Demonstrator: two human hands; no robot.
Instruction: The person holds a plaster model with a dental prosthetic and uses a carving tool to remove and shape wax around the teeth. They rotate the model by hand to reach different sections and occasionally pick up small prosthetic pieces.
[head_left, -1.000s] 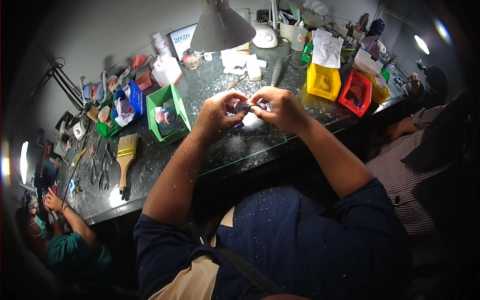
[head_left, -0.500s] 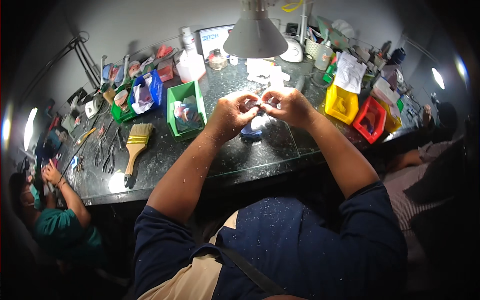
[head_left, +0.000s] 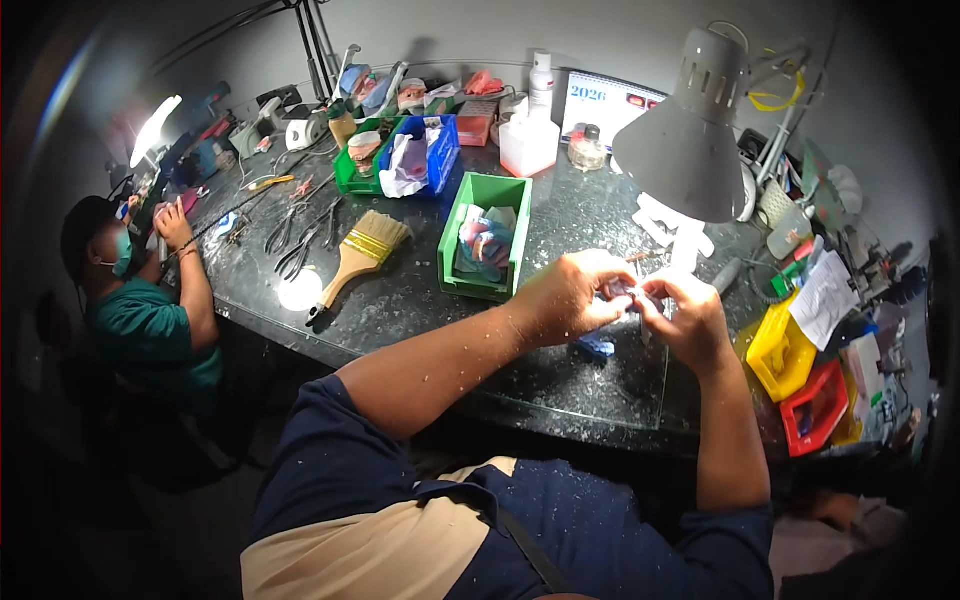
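Under the grey desk lamp (head_left: 690,130), my left hand (head_left: 570,300) and my right hand (head_left: 690,315) meet with fingertips pinched around one small pale greyish piece (head_left: 621,289). The fingers cover most of it, so its kind does not show. White specks dot my hands and forearms. Just below my hands, a small blue object (head_left: 597,345) lies on the dark bench (head_left: 530,375). Left of my left hand stands a green bin (head_left: 455,235) holding a pinkish and blue bundle.
A broad paint brush (head_left: 365,250) and several pliers (head_left: 295,245) lie to the left. Further back are a blue bin (head_left: 445,155) and a white container (head_left: 530,145). Yellow (head_left: 780,345) and red bins (head_left: 815,410) stand at right. A co-worker (head_left: 150,310) sits at far left.
The view has turned left, so the bench, bins and hands appear further right and the co-worker shows more fully. Both hands keep their pinch on the small piece.
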